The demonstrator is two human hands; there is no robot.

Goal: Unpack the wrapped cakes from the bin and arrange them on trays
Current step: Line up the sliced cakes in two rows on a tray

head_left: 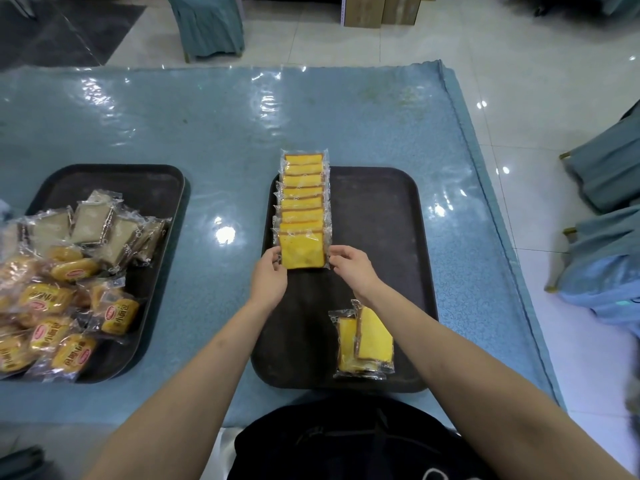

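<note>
**Legible markings**

The orange plastic-wrapped small buns point(52, 327) on the left dark tray point(166, 188) bear a red oval logo and yellow characters reading "小面包". The logo's own lettering is too small to read.

Bare forearms, no sleeves showing. Left hand point(268, 277) and right hand point(353, 268) without gloves, rings or watch. Dark black garment point(346, 441) over torso at near edge, faint pale marking low right.

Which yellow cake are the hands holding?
The nearest cake in the overlapping row on the dark tray. The left hand and right hand pinch its wrapper edges; two loose cakes lie untouched nearby.
</note>
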